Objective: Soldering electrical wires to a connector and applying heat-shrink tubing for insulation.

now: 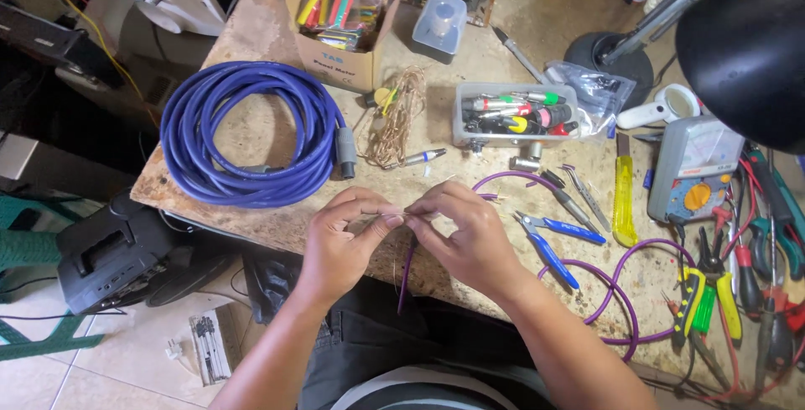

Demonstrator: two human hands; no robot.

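- Centrally, over the near edge of a cluttered bench (pixel 251 217), the left hand (pixel 340 238) and right hand (pixel 465 230) met fingertip to fingertip, each pinching one fine pale strand between thumb and forefinger.
- A thin purple cable (pixel 408 267) hung down from between the hands, off the bench edge, toward the lap; its far length looped right across the bench.
- Risk, as a judgement: the strand looked very thin, so a hard twist or pull might have snapped or frayed it.
- The hanging cable had no support; its weight might have dragged the strand out of the pinch.
- Blue pliers (pixel 553 242) lay just right of the right hand, handles pointing toward the edge; a sweeping wrist might have knocked them off.
- Tweezers (pixel 587 196) and a yellow knife (pixel 622 200) lay near them; a blind reach risked a prick or cut.
- A blue cable coil (pixel 247 137) lay well to the left, apart from the work.
- A bundle of bare wire (pixel 394 121) lay behind the hands; loose strands there might have tangled with the one held.
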